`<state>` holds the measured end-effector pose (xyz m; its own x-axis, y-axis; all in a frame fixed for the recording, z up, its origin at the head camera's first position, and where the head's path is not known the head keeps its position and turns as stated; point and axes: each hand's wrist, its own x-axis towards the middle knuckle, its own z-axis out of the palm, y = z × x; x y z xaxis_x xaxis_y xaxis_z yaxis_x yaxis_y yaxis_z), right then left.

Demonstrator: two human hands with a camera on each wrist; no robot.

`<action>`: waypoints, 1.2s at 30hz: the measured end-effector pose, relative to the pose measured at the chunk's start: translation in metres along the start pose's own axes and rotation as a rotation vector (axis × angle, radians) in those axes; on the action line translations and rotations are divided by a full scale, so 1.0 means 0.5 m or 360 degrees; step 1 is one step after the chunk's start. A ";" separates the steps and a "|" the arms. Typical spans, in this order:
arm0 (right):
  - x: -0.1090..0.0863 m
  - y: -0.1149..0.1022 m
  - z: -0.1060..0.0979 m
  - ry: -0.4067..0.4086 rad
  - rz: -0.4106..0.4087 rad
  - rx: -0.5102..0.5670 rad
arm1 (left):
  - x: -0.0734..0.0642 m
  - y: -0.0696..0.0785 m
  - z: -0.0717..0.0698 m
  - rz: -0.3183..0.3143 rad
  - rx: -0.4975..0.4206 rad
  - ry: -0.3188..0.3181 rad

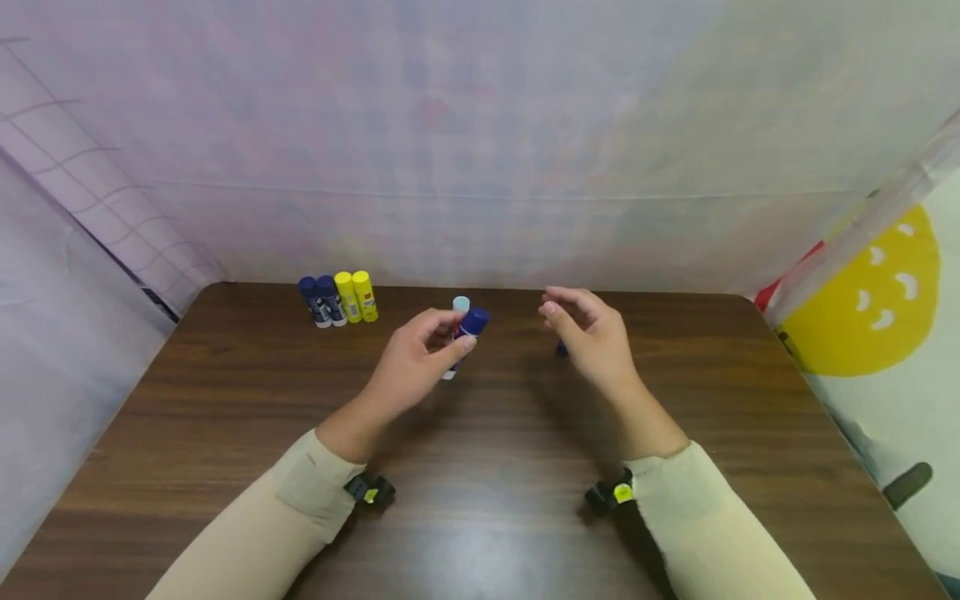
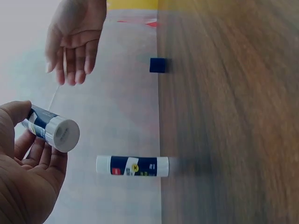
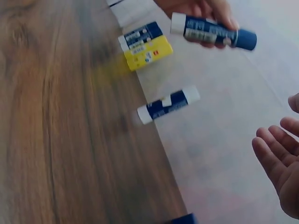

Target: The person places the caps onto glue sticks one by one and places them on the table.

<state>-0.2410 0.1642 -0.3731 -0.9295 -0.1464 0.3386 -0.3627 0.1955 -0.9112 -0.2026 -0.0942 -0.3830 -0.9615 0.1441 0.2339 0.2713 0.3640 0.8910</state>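
Note:
My left hand (image 1: 411, 360) grips a glue stick (image 1: 473, 322) between thumb and fingers, raised off the table and tilted, its dark blue cap on. Behind it stands a second glue stick (image 1: 461, 304) without a blue cap, its white top end up; the left wrist view shows its navy label (image 2: 133, 166). To the right, my right hand (image 1: 597, 343) is held in the air with fingers extended and nothing in it. A loose dark blue cap (image 1: 561, 349) stands on the table, partly hidden by the right hand in the head view.
At the back left of the brown wooden table (image 1: 480, 467) stand two navy glue sticks (image 1: 321, 302) and two yellow glue sticks (image 1: 356, 297) in a row. A pale cloth (image 1: 480, 150) hangs along the table's back edge, with more cloth at both sides.

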 end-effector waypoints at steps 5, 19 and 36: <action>0.005 0.026 -0.017 0.0070 0.0090 -0.0032 | 0.002 -0.002 -0.012 0.0037 -0.0027 0.0091; -0.003 0.086 -0.050 0.0110 0.0241 -0.0340 | 0.007 -0.014 -0.061 -0.0092 -0.0095 0.0355; -0.003 0.146 -0.064 0.0023 0.0391 -0.0521 | 0.024 -0.042 -0.119 -0.0119 -0.0107 0.0576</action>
<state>-0.2682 0.2096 -0.4328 -0.9911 -0.0439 0.1255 -0.1299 0.5217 -0.8432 -0.2227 -0.1548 -0.3758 -0.9350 -0.2193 0.2787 0.2077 0.2984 0.9316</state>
